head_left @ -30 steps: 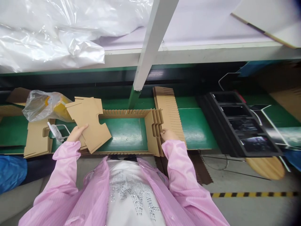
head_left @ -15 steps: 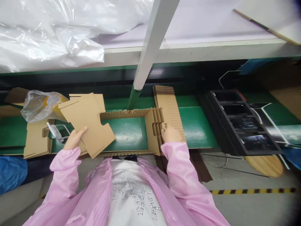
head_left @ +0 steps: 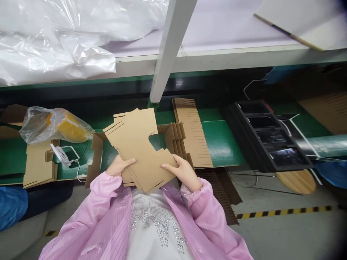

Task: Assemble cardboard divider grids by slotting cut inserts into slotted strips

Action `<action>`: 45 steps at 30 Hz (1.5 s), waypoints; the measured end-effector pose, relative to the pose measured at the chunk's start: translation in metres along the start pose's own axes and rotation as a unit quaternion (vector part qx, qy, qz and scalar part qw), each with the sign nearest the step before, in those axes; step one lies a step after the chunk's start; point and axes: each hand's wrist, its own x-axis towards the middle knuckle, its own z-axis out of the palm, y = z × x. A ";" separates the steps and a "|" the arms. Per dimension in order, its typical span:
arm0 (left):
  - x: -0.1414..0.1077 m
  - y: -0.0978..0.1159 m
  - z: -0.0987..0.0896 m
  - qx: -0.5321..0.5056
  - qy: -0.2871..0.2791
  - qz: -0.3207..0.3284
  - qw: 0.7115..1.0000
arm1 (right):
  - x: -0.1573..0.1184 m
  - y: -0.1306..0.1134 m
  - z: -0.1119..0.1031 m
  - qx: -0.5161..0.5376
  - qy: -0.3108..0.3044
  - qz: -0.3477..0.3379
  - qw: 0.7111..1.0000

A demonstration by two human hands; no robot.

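My left hand (head_left: 119, 166) grips the left edge of a few overlapping brown cardboard dividers (head_left: 135, 144), thumb on top. On their lower right corner, my right hand (head_left: 184, 171) holds the same pieces, with its thumb on the upper face. The dividers have slits and a rounded notch. Under them, partly hidden, lies a cardboard frame whose left end panel (head_left: 94, 155) shows. Several upright cardboard dividers (head_left: 177, 139) are slotted at its right end. Just right of these lies a stack of slitted cardboard strips (head_left: 193, 126).
A small white fan (head_left: 63, 155) with a cable sits left, by more cardboard dividers (head_left: 39, 164). Behind it lies a plastic bag with something yellow (head_left: 69, 126). A black case with compartments (head_left: 271, 137) stands right. A white post (head_left: 169, 50) rises behind the green bench (head_left: 221, 144).
My left hand has carried the dividers rightward, in front of my body. My right hand has left the slotted dividers and taken hold of the carried pieces' right corner.
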 end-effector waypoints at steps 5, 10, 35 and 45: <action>0.001 0.003 0.010 0.043 -0.019 -0.016 0.999 | -0.014 0.012 -0.028 0.042 0.091 0.017 0.995; 0.002 0.009 -0.001 0.064 0.038 0.004 0.997 | -0.047 0.022 -0.066 0.029 0.273 0.018 0.962; -0.018 0.029 -0.058 0.057 0.203 0.057 0.976 | -0.044 0.047 0.003 -0.434 0.287 0.066 0.851; -0.021 0.032 -0.062 0.037 0.198 0.048 0.978 | -0.047 0.055 0.007 -0.437 0.290 0.068 0.849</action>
